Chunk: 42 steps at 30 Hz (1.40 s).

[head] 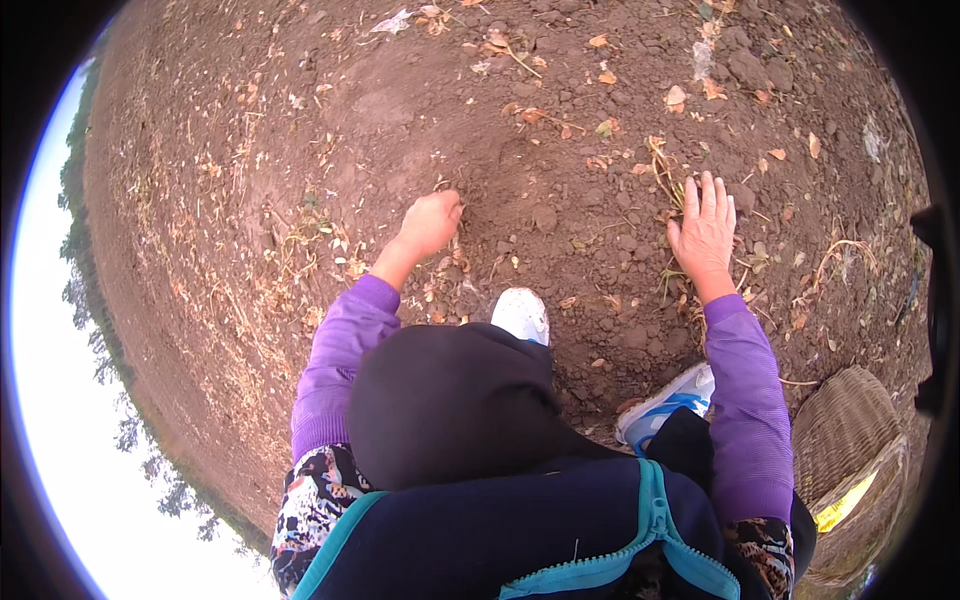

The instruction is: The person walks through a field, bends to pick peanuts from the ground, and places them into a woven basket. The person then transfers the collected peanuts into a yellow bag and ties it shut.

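Observation:
My left hand (433, 222) is low over the brown soil (555, 187), its fingers curled down and hidden from above. Whether anything is inside those fingers cannot be told. Thin dry stalks show just beyond and below it. My right hand (705, 229) lies palm down with its fingers extended and the thumb apart. Beside its thumb and fingertips, a small bunch of yellowish-green plant stems (666, 176) rests on the ground; part of it may be under the hand. Purple sleeve covers are on both forearms.
My white shoe (523, 313) and my white-and-blue shoe (671, 405) stand on the soil. At the lower right a wicker basket (847, 431) lies tilted, with a yellow item (846, 504) at its opening. Dry stalks (289, 247), leaves and plastic scraps (392, 22) litter the field.

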Each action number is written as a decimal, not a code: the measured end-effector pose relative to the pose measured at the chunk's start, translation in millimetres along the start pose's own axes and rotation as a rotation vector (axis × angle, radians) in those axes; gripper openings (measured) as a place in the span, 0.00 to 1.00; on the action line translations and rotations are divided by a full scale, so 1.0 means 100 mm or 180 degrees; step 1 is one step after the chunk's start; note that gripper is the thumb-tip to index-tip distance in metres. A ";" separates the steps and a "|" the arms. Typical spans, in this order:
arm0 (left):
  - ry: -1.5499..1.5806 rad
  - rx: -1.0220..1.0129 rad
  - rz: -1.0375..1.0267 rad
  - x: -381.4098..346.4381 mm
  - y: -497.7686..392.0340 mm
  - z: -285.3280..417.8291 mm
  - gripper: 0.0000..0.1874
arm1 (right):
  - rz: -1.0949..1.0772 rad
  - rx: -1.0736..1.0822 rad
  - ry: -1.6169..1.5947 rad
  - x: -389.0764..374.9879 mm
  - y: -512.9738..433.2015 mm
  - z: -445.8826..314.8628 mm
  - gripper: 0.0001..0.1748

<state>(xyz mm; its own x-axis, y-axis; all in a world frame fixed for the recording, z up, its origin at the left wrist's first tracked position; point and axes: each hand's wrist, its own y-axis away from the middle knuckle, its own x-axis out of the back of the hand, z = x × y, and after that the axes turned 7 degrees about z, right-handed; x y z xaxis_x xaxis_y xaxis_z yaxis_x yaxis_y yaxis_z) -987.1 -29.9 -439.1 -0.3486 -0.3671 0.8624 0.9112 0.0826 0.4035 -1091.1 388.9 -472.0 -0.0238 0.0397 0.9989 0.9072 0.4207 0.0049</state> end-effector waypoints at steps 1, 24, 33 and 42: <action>0.0066 0.0073 0.0069 0.04 0.14 -0.09 0.09 | 0.0041 0.0014 -0.0047 0.00 0.01 0.00 0.41; -0.0813 -0.1119 0.0314 -0.31 -1.08 0.57 0.05 | 0.0142 -0.0044 0.0014 -0.03 0.00 -0.05 0.41; 0.0218 -0.0402 0.1311 -0.17 -0.93 0.33 0.08 | 0.0250 -0.0033 -0.0099 -0.07 0.02 -0.04 0.41; -0.1134 -0.1197 0.0597 -0.42 -1.09 0.58 0.03 | 0.0324 -0.0012 -0.0059 -0.08 0.02 -0.05 0.41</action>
<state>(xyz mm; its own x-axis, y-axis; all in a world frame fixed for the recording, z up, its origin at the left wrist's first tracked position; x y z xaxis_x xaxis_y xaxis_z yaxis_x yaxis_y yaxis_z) -1084.5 30.1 -501.4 -0.1659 -0.0361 0.9855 0.9577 -0.2443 0.1522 -1087.1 385.0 -479.7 0.0607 0.0989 0.9932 0.9068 0.4103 -0.0963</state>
